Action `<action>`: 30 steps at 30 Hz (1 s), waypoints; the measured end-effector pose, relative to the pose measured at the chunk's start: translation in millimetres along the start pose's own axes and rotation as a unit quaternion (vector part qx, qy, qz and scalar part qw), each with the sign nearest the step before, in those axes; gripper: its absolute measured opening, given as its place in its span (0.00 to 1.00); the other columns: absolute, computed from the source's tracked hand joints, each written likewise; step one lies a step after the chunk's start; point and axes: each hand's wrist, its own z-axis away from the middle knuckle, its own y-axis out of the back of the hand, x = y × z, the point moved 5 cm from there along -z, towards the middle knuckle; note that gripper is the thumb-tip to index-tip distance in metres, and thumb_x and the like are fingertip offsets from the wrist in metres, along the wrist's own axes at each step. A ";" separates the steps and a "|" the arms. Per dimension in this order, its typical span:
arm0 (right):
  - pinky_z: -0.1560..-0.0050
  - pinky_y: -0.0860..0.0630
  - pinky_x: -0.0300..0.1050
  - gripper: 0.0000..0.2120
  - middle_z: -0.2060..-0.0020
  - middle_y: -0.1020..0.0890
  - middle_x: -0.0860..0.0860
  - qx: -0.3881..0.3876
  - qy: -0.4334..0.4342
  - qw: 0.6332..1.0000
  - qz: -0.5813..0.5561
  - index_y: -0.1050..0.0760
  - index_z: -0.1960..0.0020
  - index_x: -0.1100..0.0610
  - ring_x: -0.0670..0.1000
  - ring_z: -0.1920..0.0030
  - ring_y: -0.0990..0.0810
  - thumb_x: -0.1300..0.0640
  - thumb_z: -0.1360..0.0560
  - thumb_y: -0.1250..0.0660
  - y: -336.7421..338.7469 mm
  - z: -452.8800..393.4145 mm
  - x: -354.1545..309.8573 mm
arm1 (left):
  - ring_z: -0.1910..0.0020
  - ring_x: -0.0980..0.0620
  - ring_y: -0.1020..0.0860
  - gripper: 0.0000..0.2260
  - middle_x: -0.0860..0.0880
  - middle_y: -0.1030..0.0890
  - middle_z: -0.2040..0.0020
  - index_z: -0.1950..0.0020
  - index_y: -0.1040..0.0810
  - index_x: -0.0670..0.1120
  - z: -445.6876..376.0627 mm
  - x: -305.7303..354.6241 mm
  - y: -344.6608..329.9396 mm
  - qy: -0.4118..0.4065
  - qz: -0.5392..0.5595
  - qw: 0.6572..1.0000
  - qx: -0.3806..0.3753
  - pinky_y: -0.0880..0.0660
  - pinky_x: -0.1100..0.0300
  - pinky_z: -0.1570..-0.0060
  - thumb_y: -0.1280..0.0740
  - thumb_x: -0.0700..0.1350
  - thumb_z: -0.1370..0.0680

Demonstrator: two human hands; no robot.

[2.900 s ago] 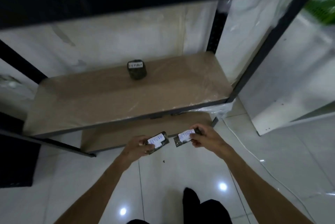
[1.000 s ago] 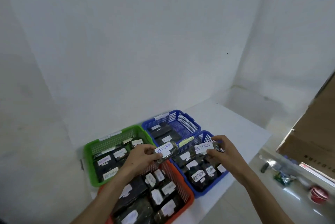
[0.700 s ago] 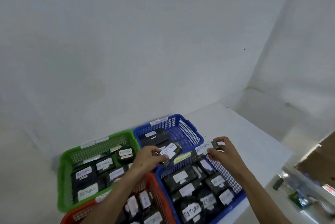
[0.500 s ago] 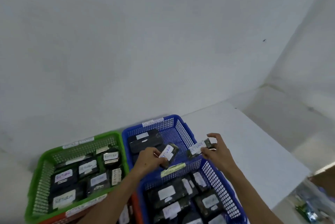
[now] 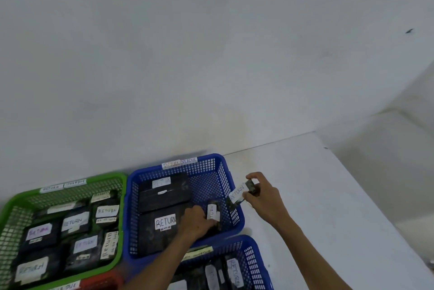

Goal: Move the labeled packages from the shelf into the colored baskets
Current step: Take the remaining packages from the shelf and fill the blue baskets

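My left hand (image 5: 196,221) is down inside the far blue basket (image 5: 231,193), gripping a small dark package with a white RETURN label (image 5: 213,212) near the basket's right wall. Over that basket's right rim, my right hand (image 5: 263,197) pinches a second dark package with a RETURN label (image 5: 237,193). Two larger dark packages (image 5: 164,195) lie in the same basket, one labelled RETURN. The shelf is out of view.
A green basket (image 5: 14,203) at the left holds several labelled packages. A nearer blue basket (image 5: 258,259) with packages and a red basket's edge (image 5: 103,281) sit at the bottom. All stand on a white table (image 5: 328,207) against a white wall.
I turned from the shelf to the baskets carrying both packages. In the last half second my left hand dropped into the far blue basket and my right hand moved to its right rim.
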 end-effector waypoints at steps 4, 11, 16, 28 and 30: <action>0.58 0.17 0.41 0.16 0.42 0.17 0.56 -0.024 0.011 1.000 0.000 0.31 0.38 0.50 0.52 0.60 0.18 0.57 0.22 0.30 -5.4 -16.9 2.1 | 0.68 0.53 0.22 0.14 0.48 0.19 0.65 0.62 0.20 0.43 -7.3 0.8 -6.4 0.018 -0.004 1.000 0.002 0.31 0.62 0.73 0.25 0.54 0.28; 0.56 0.17 0.39 0.16 0.42 0.18 0.54 -0.047 0.031 0.998 -0.002 0.31 0.37 0.50 0.51 0.59 0.19 0.58 0.22 0.30 -8.4 -28.4 6.2 | 0.70 0.59 0.25 0.11 0.53 0.22 0.68 0.64 0.21 0.48 -17.9 20.1 -25.8 -0.015 0.025 0.999 -0.035 0.29 0.67 0.71 0.27 0.49 0.24; 0.62 0.19 0.32 0.16 0.43 0.18 0.52 -0.052 0.046 0.998 0.009 0.31 0.37 0.48 0.50 0.57 0.18 0.57 0.22 0.30 -7.9 -36.5 5.8 | 0.70 0.57 0.23 0.10 0.47 0.16 0.63 0.57 0.15 0.41 -18.9 17.4 -19.3 -0.040 -0.024 0.997 -0.054 0.25 0.62 0.67 0.28 0.48 0.23; 0.55 0.23 0.50 0.24 0.52 0.19 0.56 -0.215 0.087 0.968 0.099 0.35 0.31 0.51 0.55 0.56 0.20 0.62 0.23 0.32 -107.0 -63.0 -28.1 | 0.46 0.52 0.20 0.15 0.52 0.19 0.44 0.40 0.19 0.50 8.5 -37.4 43.0 -0.122 -0.096 0.982 0.109 0.22 0.58 0.44 0.27 0.42 0.26; 0.57 0.27 0.48 0.17 0.52 0.21 0.57 -0.240 0.080 0.956 0.149 0.36 0.39 0.56 0.55 0.55 0.23 0.62 0.23 0.32 -125.9 -65.3 -23.3 | 0.41 0.52 0.22 0.20 0.51 0.22 0.40 0.34 0.23 0.50 12.1 -39.0 37.4 -0.144 -0.093 0.979 0.108 0.25 0.59 0.40 0.28 0.42 0.26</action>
